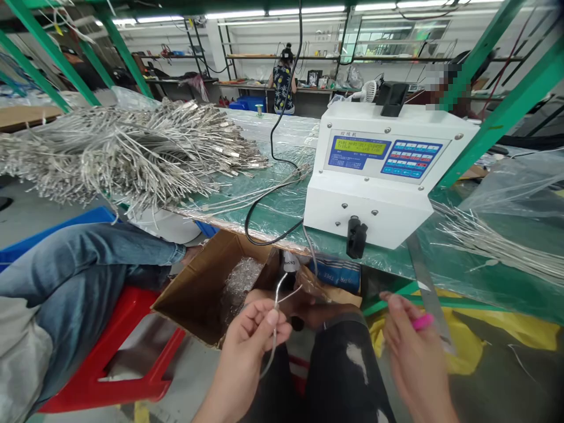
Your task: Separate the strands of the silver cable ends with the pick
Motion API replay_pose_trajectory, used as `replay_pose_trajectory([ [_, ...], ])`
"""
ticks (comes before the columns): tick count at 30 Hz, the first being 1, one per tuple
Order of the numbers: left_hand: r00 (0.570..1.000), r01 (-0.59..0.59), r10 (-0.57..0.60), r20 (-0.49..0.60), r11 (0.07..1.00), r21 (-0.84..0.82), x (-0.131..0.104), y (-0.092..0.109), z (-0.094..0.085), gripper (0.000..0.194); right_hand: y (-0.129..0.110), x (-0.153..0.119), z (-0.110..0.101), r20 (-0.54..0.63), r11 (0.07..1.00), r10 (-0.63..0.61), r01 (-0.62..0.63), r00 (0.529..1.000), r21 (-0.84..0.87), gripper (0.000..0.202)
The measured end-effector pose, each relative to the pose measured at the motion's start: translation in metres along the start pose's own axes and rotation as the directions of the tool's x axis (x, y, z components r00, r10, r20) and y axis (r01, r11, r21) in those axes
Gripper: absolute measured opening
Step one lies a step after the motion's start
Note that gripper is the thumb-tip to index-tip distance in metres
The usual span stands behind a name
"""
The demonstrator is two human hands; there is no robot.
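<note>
My left hand (255,335) pinches a thin silvery wire (277,305) between thumb and curled fingers, above my lap, below the table's edge. My right hand (412,346) closes loosely on a small pink tool (423,321). The boxy white machine (374,176) sits on glossy green matting; a cardboard box (207,288) gapes beneath.

I count one white box-shaped machine with a blue keypad (379,176), one open brown cardboard box (207,291), one red plastic stool (110,352), and two heaps of silvery cables, the big heap (127,147) and the small heap (489,238).
</note>
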State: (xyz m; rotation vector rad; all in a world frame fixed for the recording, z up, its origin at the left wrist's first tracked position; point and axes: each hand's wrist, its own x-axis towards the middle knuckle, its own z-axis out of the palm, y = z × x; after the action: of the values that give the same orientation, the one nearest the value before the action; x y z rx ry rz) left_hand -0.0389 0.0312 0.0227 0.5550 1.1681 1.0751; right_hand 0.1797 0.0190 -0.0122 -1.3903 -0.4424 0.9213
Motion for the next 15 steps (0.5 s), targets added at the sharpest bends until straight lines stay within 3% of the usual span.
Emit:
replay_pose_trajectory([
  [2, 0.999, 0.031, -0.03, 0.012, 0.998, -0.051, 0.001, 0.002, 0.001, 0.026, 0.011, -0.014, -0.004, 0.166, 0.98, -0.035, 0.067, 0.986, -0.19, 0.041],
  [4, 0.999, 0.049, -0.047, 0.022, 0.994, -0.093, 0.001, 0.001, 0.004, 0.025, 0.027, -0.035, 0.001, 0.398, 0.936, -0.004, 0.144, 0.917, -0.322, 0.037],
  [8, 0.995, 0.094, -0.084, 0.06, 0.978, -0.184, -0.003, -0.002, 0.012, 0.033, 0.052, -0.061, 0.021, 0.543, 0.939, 0.051, 0.144, 0.838, -0.312, 0.038],
  [10, 0.986, 0.156, -0.138, 0.095, 0.96, -0.232, -0.006, -0.002, 0.016, 0.051, 0.045, -0.057, 0.024, 0.558, 0.933, -0.001, 0.202, 0.83, -0.299, 0.037],
  [11, 0.98, 0.188, -0.165, 0.112, 0.95, -0.249, -0.007, -0.001, 0.018, 0.059, 0.037, -0.05, 0.023, 0.529, 0.925, -0.044, 0.235, 0.847, -0.299, 0.037],
  [13, 0.97, 0.23, -0.198, 0.141, 0.936, -0.267, -0.008, 0.0, 0.021, 0.068, 0.009, -0.032, 0.014, 0.406, 0.901, -0.158, 0.3, 0.9, -0.315, 0.041],
  [15, 0.967, 0.236, -0.197, 0.163, 0.935, -0.267, -0.005, 0.001, 0.024, 0.064, -0.025, -0.008, -0.002, 0.334, 0.841, -0.262, 0.384, 0.905, -0.381, 0.046],
])
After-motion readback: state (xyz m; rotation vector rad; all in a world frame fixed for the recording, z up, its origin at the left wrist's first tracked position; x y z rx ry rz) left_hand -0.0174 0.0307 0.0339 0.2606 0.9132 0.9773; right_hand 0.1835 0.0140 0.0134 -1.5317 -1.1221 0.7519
